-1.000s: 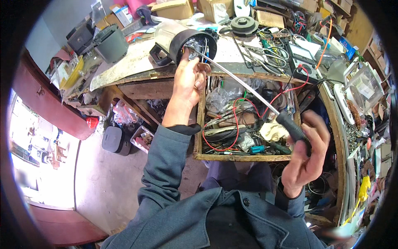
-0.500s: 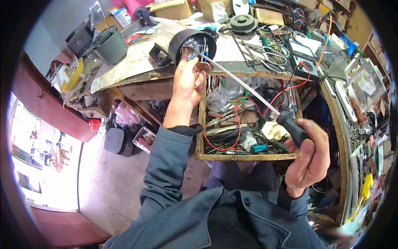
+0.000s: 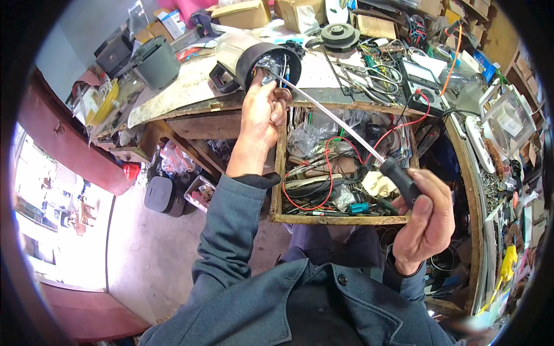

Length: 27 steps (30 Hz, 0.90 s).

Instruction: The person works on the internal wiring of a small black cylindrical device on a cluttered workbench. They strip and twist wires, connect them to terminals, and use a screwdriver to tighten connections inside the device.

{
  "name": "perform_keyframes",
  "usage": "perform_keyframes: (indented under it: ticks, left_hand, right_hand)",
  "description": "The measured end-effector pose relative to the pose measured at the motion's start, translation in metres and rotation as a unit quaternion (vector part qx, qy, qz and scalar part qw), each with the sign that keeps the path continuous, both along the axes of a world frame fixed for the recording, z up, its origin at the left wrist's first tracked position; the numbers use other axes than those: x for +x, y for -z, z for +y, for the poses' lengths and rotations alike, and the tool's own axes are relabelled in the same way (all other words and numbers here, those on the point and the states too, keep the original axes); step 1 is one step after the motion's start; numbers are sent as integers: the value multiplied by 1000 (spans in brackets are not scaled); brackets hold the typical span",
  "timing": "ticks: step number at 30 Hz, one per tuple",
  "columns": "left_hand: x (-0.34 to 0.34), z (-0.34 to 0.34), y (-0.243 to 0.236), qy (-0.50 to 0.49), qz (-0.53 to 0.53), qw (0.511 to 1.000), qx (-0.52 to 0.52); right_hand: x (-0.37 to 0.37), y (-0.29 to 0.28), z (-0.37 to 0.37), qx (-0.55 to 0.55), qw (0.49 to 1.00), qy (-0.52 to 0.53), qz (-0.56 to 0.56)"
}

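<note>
A jug-shaped appliance [image 3: 231, 49] with a pale body, a black handle and a black open base [image 3: 294, 64] lies on its side on the bench, the base facing me. Inside the base, silvery parts and a few wires show. My left hand [image 3: 262, 118] reaches to the lower rim, its fingertips bent inside the opening; what they pinch is hidden. My right hand [image 3: 424, 222] is closed around the black handle of a long screwdriver [image 3: 346, 126]. The shaft slants up to the left, and its tip goes into the base beside my left fingers.
Below the bench edge, an open wooden drawer [image 3: 340, 219] holds wires, tools and bags. A red test lead [image 3: 398, 127] runs from a meter [image 3: 418, 78] into it. A grey pot [image 3: 156, 63] stands at left, a round black disc [image 3: 339, 36] at the back. Clutter fills the right side.
The screwdriver's handle and my right hand have shifted slightly left and down. A brown piece visible by my left fingers before no longer shows. The jug-shaped appliance has stayed nearly still.
</note>
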<state>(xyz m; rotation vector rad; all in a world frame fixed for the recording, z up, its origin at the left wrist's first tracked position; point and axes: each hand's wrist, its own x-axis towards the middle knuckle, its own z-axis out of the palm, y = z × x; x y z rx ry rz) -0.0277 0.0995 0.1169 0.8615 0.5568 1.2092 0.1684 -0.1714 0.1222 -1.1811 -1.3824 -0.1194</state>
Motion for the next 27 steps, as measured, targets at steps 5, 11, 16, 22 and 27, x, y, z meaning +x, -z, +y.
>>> perform_keyframes:
  ticks: [5,11,16,22,27]
  left_hand:
    - [1,1,1,-5,-16,1000,-9]
    - [-1,6,4,15,-22,1000,6]
    - [-2,6,4,26,-28,999,8]
    - [0,-2,1,-1,-30,1000,-2]
    - [-2,1,1,2,-22,1000,-4]
  right_hand:
    - [-9,-12,19,97,993,27,-57]
    - [-10,-11,25,114,992,40,-25]
    - [-6,-6,14,60,998,17,11]
    - [-3,-7,16,79,996,39,-13]
    - [-7,-11,13,71,997,34,-25]
